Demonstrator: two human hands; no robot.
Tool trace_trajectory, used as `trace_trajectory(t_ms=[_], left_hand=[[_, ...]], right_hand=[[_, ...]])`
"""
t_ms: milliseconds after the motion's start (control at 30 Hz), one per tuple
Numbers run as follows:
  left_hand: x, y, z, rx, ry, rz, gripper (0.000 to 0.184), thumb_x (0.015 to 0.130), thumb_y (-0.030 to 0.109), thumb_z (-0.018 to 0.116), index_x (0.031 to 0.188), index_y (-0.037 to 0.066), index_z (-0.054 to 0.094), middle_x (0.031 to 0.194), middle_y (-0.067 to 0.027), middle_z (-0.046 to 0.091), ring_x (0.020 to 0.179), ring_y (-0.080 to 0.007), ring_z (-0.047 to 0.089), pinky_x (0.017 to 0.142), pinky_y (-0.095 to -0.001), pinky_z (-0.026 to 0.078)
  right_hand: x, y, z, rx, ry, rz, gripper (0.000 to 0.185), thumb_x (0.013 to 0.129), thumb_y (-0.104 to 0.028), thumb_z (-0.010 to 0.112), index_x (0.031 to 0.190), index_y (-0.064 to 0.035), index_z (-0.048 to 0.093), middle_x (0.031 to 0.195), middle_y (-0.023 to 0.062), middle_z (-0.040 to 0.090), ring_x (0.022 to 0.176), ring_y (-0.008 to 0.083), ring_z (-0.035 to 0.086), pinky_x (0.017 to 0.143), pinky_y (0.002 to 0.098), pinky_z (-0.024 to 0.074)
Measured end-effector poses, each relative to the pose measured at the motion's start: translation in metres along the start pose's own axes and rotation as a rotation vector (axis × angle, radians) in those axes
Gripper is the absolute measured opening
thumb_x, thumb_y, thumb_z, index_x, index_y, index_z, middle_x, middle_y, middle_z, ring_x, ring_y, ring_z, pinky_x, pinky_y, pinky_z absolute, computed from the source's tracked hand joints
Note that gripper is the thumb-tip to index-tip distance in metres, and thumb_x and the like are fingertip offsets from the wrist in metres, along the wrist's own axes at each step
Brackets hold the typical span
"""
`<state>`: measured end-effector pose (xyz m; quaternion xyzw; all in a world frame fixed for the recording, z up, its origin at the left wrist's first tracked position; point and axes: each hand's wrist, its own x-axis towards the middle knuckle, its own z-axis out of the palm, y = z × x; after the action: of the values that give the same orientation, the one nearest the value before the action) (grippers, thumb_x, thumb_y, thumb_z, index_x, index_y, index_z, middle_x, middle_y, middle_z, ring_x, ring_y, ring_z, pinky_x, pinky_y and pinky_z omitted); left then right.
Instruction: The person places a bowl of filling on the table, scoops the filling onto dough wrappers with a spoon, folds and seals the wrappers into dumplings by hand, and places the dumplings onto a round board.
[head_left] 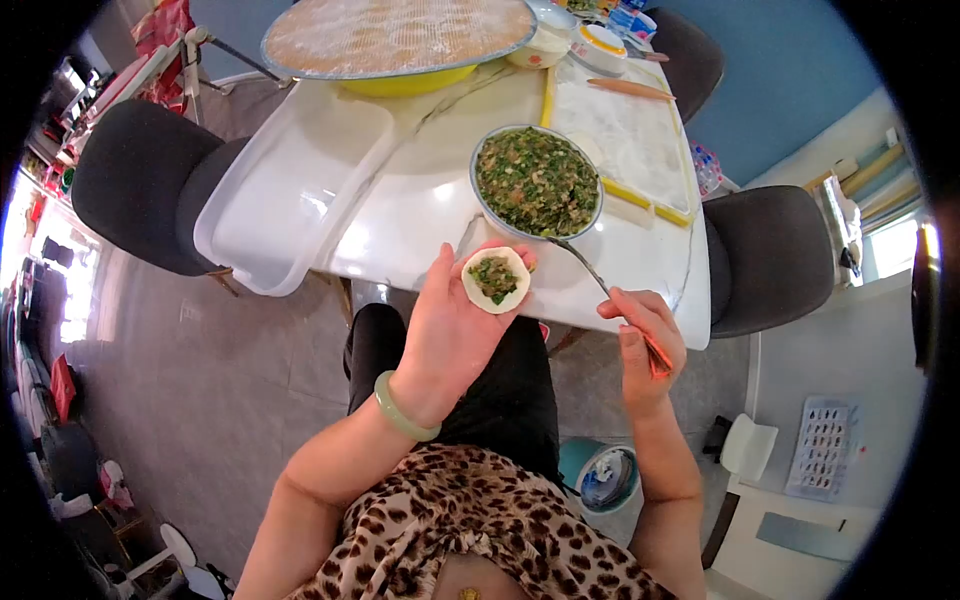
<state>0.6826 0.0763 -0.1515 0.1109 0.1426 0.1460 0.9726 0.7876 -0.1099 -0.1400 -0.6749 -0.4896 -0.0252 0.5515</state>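
Observation:
On the fingers and palm of my left hand (455, 325) rests a round dough wrapper (516, 298) with green filling (493, 279) heaped at its middle. A pale green bangle circles that wrist. My right hand (648, 345) is closed around the handle of a metal spoon (590, 268), whose far end reaches the near rim of the filling bowl. This bowl (538, 182) stands on the white table just beyond both hands, full of chopped green and brown filling. The wrapper and the spoon are apart.
A translucent plastic tray (290, 180) overhangs the table's left edge. Behind it, a large floured round tray (400, 38) rests on a yellow basin. A floured board (625, 125) with a rolling pin (631, 89) lies at the back right. Dark chairs flank the table (430, 150).

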Motion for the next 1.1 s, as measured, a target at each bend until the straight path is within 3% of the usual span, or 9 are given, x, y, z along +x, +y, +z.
trace_trajectory(t_ms=[167, 300, 500, 667, 733, 867, 967, 1067, 1100], left_hand=[[0.009, 0.015, 0.021, 0.035, -0.048, 0.054, 0.05, 0.102, 0.039, 0.026, 0.126, -0.002, 0.044, 0.13, -0.0199, 0.05, 0.124, -0.0295, 0.046, 0.102, -0.0417, 0.039], [0.02, 0.022, 0.037, 0.126, -0.089, 0.118, 0.049, 0.102, 0.038, 0.029, 0.127, -0.002, 0.042, 0.133, -0.0205, 0.047, 0.124, -0.0308, 0.045, 0.103, -0.0428, 0.038], [0.031, 0.027, 0.039, 0.186, -0.063, 0.173, 0.05, 0.101, 0.038, 0.033, 0.129, -0.003, 0.039, 0.133, -0.023, 0.046, 0.127, -0.0349, 0.042, 0.104, -0.0433, 0.036], [0.026, 0.03, 0.039, 0.177, -0.039, 0.147, 0.052, 0.101, 0.039, 0.033, 0.13, -0.003, 0.039, 0.135, -0.0215, 0.045, 0.128, -0.0338, 0.042, 0.104, -0.044, 0.037], [0.021, 0.031, 0.034, 0.163, -0.046, 0.141, 0.051, 0.101, 0.039, 0.032, 0.13, -0.003, 0.039, 0.135, -0.0213, 0.045, 0.128, -0.0337, 0.042, 0.103, -0.0443, 0.037], [0.01, 0.029, 0.026, 0.114, -0.066, 0.083, 0.051, 0.101, 0.039, 0.031, 0.131, -0.002, 0.041, 0.134, -0.022, 0.046, 0.126, -0.0338, 0.043, 0.103, -0.0461, 0.037], [-0.001, 0.025, 0.024, 0.052, -0.063, 0.031, 0.053, 0.101, 0.039, 0.029, 0.131, -0.003, 0.042, 0.134, -0.023, 0.045, 0.126, -0.0347, 0.043, 0.104, -0.0469, 0.037], [-0.013, 0.022, 0.019, 0.044, -0.091, -0.012, 0.053, 0.102, 0.039, 0.029, 0.131, -0.004, 0.042, 0.134, -0.0237, 0.045, 0.126, -0.0354, 0.043, 0.104, -0.047, 0.037], [-0.018, 0.022, 0.015, 0.035, -0.089, -0.024, 0.053, 0.102, 0.039, 0.029, 0.131, -0.004, 0.042, 0.134, -0.0241, 0.045, 0.127, -0.0356, 0.042, 0.104, -0.0472, 0.037]], right_hand=[[0.012, -0.002, -0.004, 0.137, -0.011, 0.052, 0.029, 0.092, -0.013, 0.054, 0.113, 0.0062, 0.062, 0.097, 0.014, 0.062, 0.087, 0.0201, 0.062, 0.078, 0.0296, 0.0496], [0.027, 0.002, 0.003, 0.191, 0.042, 0.103, 0.026, 0.091, -0.004, 0.05, 0.111, 0.0058, 0.062, 0.095, 0.0136, 0.063, 0.084, 0.0187, 0.062, 0.077, 0.0285, 0.0499], [0.036, 0.014, -0.004, 0.134, 0.223, 0.201, 0.023, 0.089, 0.0, 0.05, 0.108, 0.0059, 0.063, 0.087, 0.013, 0.063, 0.081, 0.0175, 0.062, 0.075, 0.0283, 0.0503], [0.046, 0.021, -0.009, 0.152, 0.099, 0.126, 0.022, 0.086, 0.0, 0.057, 0.107, 0.0024, 0.065, 0.088, 0.0116, 0.063, 0.077, 0.0172, 0.062, 0.069, 0.0279, 0.0492], [0.053, 0.017, -0.017, -0.14, -0.153, 0.031, 0.024, 0.082, -0.002, 0.063, 0.106, -0.0029, 0.066, 0.085, 0.0095, 0.062, 0.074, 0.0204, 0.061, 0.066, 0.0293, 0.0491], [0.07, 0.01, -0.012, -0.358, -0.325, -0.147, 0.026, 0.077, -0.005, 0.068, 0.104, -0.0064, 0.068, 0.083, 0.0082, 0.061, 0.076, 0.0239, 0.06, 0.066, 0.0313, 0.0497], [0.073, 0.011, -0.009, -0.477, -0.437, -0.07, 0.033, 0.075, -0.008, 0.071, 0.107, -0.0066, 0.065, 0.088, 0.0094, 0.061, 0.083, 0.0265, 0.059, 0.073, 0.0351, 0.0496], [0.064, 0.001, -0.022, -0.487, -0.33, 0.024, 0.05, 0.07, -0.006, 0.072, 0.118, -0.0078, 0.057, 0.109, 0.0138, 0.056, 0.104, 0.0306, 0.055, 0.089, 0.0384, 0.0453], [0.058, -0.012, -0.025, -0.499, -0.344, 0.026, 0.05, 0.07, -0.006, 0.072, 0.118, -0.0078, 0.057, 0.109, 0.0138, 0.056, 0.104, 0.0306, 0.055, 0.089, 0.0384, 0.0453]])
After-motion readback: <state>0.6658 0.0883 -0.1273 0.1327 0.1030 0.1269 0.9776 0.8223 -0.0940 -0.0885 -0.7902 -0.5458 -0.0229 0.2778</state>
